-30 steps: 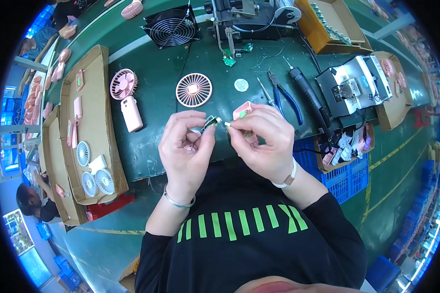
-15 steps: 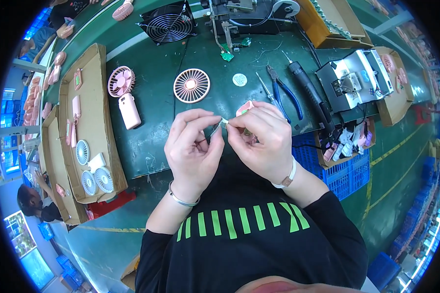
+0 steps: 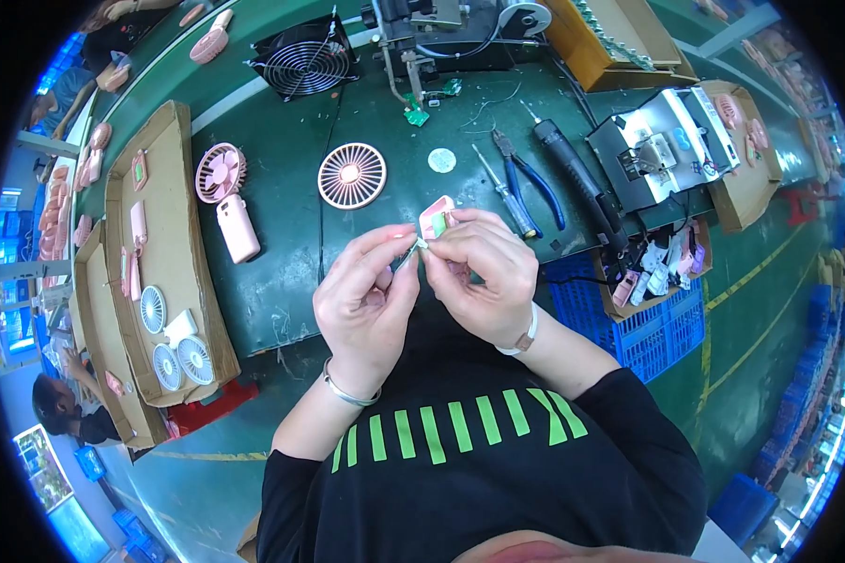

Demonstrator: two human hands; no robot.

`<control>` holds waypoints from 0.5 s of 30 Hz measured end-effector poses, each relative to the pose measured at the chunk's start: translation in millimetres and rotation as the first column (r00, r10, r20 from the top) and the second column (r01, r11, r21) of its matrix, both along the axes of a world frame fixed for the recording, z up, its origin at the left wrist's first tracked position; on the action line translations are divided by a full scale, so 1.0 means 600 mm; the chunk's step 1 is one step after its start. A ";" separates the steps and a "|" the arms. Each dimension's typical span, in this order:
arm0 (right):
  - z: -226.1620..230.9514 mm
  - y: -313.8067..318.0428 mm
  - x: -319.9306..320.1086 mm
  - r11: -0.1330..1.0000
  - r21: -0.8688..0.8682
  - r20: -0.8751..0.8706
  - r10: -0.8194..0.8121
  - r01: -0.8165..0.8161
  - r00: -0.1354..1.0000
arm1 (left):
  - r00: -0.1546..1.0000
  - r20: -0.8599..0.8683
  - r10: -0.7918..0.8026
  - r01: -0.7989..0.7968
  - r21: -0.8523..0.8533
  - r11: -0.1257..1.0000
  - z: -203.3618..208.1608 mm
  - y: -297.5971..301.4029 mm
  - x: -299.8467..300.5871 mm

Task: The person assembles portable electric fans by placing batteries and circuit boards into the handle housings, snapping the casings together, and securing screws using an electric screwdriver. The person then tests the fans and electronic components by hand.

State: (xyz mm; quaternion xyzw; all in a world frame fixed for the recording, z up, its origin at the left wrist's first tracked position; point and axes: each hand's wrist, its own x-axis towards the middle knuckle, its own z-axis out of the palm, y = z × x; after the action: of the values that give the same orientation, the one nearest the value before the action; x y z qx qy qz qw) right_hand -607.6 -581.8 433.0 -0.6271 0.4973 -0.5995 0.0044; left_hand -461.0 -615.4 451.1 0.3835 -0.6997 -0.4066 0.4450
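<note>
Head view, white part (image 3: 422, 243), between left hand (image 3: 366, 296), right hand (image 3: 485, 279)

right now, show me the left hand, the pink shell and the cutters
Left hand (image 3: 364, 293), head view: middle of hand
Pink shell (image 3: 432, 212), head view: far end
Cutters (image 3: 505, 150), head view: metal pivot

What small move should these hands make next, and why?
Probably hold the left hand steady while the right hand gently aligns the small white piece: the fingers of both hands come together at it, and whether it is joined to anything is too small to tell.
</note>
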 end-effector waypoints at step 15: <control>0.019 0.013 -0.013 0.560 0.192 0.911 0.204 -0.806 0.358 | 0.981 -0.127 -0.149 0.149 -0.008 0.989 -0.013 -0.011 0.012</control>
State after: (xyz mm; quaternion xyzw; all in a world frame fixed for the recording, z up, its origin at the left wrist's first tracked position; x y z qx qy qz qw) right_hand -615.6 -573.9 444.3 -0.3644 0.3615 -0.5746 0.6375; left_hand -454.0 -621.8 443.5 0.3035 -0.6963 -0.4631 0.4567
